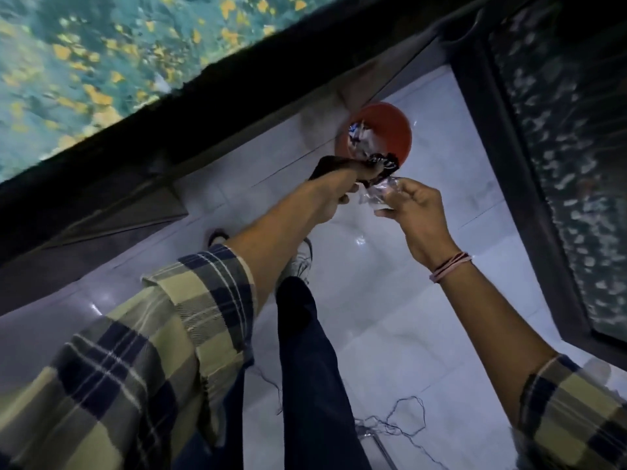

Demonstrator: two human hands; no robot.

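An orange bin (390, 130) stands on the white tiled floor and holds crumpled white and blue scraps. My left hand (334, 195) grips a dark scrap of cloth (339, 166) whose frayed end hangs over the bin's near rim. Just to its right, my right hand (417, 205) pinches a crumpled piece of clear plastic (376, 195). Both hands are close together, directly in front of the bin.
A bed or table with a teal and yellow patterned cover (84, 62) and a dark edge runs along the left. A dark framed patterned panel (559, 164) lines the right. Loose dark thread (400, 422) lies on the floor near my leg and shoe (302, 262).
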